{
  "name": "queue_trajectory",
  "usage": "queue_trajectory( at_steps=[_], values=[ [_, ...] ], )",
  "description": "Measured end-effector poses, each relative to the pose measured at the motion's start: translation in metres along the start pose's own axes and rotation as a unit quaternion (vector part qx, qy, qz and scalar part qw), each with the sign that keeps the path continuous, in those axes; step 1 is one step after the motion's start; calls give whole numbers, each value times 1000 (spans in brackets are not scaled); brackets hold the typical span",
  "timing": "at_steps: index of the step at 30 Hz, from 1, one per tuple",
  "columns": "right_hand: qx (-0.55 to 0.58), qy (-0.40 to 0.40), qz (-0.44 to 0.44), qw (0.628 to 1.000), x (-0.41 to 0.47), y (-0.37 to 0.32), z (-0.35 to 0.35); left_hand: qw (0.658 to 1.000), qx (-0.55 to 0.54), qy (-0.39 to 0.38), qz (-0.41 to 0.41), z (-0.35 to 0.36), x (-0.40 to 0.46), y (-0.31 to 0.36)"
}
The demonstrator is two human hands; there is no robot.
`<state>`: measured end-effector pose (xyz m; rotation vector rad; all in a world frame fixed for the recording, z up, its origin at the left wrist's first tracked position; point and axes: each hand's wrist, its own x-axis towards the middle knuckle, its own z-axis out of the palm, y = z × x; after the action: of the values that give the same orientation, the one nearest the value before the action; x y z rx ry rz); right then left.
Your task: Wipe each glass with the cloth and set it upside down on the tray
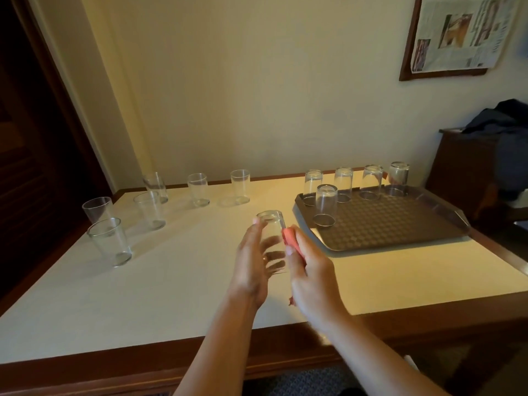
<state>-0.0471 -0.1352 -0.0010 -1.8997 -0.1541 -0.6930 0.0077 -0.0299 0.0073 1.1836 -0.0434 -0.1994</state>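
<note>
Apparently the left hand (251,264) gripped a glass (273,244) while the right hand (307,274) pinched the red cloth (290,238) against it. Next it probably needed placing upside down on the tray (400,232).

White-topped table (177,295) with dark wooden edging, set against a wall. At left, six clear glasses (110,241) standing upright, apparently empty. At right, a brown patterned tray (400,224) lying flat near the table's far corner, carrying five upturned glasses (325,205).
</note>
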Motion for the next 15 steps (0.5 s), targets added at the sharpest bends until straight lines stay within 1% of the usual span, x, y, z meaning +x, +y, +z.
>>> queue_trajectory(
  at_steps=[2, 3, 4, 7, 9, 10, 11, 13, 15],
  values=[
    [3, 4, 52, 999, 21, 3, -8, 998, 16, -51, -30, 0, -3, 1],
    [12, 8, 71, 997, 30, 3, -13, 997, 35, -64, -21, 0, -3, 0],
    [26, 15, 80, 996, 34, 2, -15, 997, 45, -65, 5, 1, -3, 1],
    [60, 17, 69, 996, 14, -2, -4, 993, 48, -13, 105, 6, -2, 11],
    [62, 7, 59, 996, -3, -2, 5, 986, 98, 5, 134, 9, -3, 12],
    [65, 10, 64, 996, -3, -1, 3, 984, 118, -7, 130, 9, -4, 10],
    [68, 21, 70, 995, 4, 0, -1, 986, 126, -29, 107, 10, -6, 10],
    [79, 54, 91, 991, 24, 0, -15, 984, 142, -96, 57, 9, -7, 11],
    [90, 88, 104, 987, 33, -1, -24, 981, 137, -130, 47, 11, -9, 14]
  ],
)
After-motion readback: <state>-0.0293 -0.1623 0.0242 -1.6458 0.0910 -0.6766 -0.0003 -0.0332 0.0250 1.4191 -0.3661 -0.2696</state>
